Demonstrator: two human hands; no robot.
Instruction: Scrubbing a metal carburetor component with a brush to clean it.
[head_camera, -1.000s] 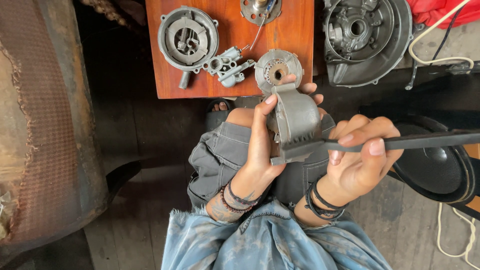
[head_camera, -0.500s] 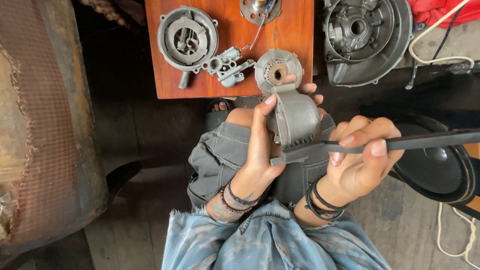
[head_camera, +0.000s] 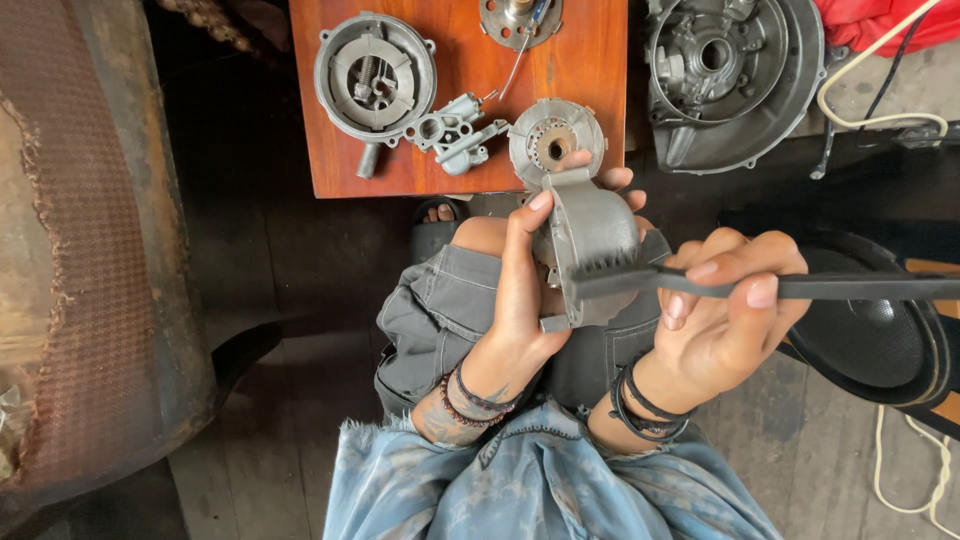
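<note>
My left hand (head_camera: 525, 290) grips a grey cast-metal housing (head_camera: 590, 235) upright over my lap, fingers wrapped around its left side and back. A round end with a rusty bore (head_camera: 553, 143) tops the part. My right hand (head_camera: 725, 310) holds the long black handle of a brush (head_camera: 700, 285), and the bristle head (head_camera: 605, 282) lies against the lower front of the housing. Both wrists wear dark bead bracelets.
A red-brown wooden board (head_camera: 590, 60) ahead carries a round grey cover (head_camera: 375, 80), a small cast fitting (head_camera: 455, 132) and a disc part (head_camera: 520, 18). A large engine casing (head_camera: 735, 80) lies to the right, a black bowl (head_camera: 880, 340) beside my right knee, a rusty mesh drum (head_camera: 90, 250) at left.
The brush head has slid slightly along the housing's lower face; my hands and the housing stay in nearly the same place.
</note>
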